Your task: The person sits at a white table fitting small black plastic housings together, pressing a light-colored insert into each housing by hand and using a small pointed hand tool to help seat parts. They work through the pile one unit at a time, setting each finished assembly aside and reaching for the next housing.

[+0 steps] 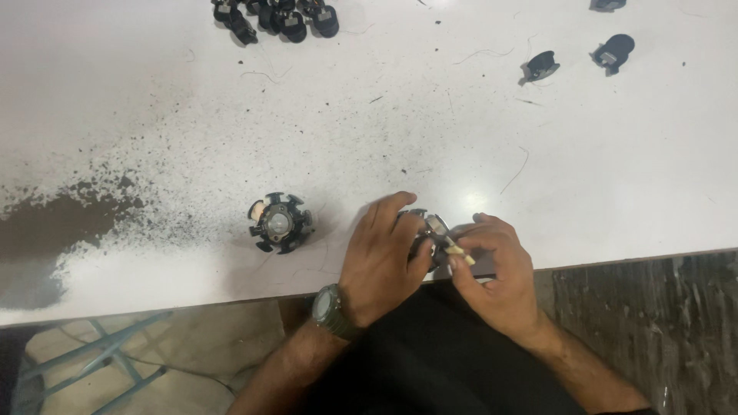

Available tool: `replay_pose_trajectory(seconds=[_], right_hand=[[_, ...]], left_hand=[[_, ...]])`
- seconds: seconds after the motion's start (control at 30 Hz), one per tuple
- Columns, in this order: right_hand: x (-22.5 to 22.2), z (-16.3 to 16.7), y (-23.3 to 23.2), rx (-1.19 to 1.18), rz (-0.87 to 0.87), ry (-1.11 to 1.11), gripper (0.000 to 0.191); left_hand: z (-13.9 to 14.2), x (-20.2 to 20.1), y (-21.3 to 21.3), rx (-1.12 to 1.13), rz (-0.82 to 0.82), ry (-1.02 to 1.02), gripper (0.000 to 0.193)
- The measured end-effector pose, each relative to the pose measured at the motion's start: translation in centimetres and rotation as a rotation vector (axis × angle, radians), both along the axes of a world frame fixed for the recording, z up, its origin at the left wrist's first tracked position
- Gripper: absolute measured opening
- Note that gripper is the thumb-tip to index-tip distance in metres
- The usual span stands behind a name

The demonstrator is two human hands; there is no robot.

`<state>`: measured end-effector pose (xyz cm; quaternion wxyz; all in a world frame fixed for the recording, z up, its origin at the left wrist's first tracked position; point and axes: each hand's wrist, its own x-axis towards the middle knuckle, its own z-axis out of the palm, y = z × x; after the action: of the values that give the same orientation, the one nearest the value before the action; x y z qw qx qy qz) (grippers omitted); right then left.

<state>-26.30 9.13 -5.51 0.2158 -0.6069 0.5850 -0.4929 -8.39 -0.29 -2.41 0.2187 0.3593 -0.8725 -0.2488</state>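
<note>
Both hands work low centre: left hand (382,257) grips a black stator (419,230), right hand (496,269) pinches a small pale insert (458,251) against it; another stator (280,223) sits left, untouched.

A second black stator core (280,223) stands on the white table (384,115); black parts (275,18) lie along the far edge.

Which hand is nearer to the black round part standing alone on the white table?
Left. The left hand is just right of the black round part; the right hand is farther right.
</note>
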Motion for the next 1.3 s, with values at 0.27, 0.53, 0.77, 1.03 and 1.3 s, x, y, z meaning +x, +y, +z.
replay_pose_trajectory(seconds=[0.27,0.53,0.77,1.03,1.3], right_hand=[[1.7,1.0,-0.9,-0.107,-0.055,0.249,0.025],[2.2,2.2,-1.4,-0.076,-0.044,0.308,0.021],[2.0,3.1,-1.9,-0.009,-0.013,0.254,0.018],[2.0,2.3,-1.6,-0.059,0.007,0.204,0.021],[2.4,2.6,-1.6,-0.075,0.028,0.364,0.026]], left_hand=[[-1.4,1.3,0.7,-0.011,0.06,0.147,0.022],[-1.1,1.6,0.6,-0.031,0.063,0.15,0.02],[-1.5,1.0,0.7,0.013,0.083,0.153,0.016],[-2.5,0.4,1.0,-0.05,0.129,0.143,0.014],[-3.0,0.6,1.4,-0.081,0.141,0.112,0.013]])
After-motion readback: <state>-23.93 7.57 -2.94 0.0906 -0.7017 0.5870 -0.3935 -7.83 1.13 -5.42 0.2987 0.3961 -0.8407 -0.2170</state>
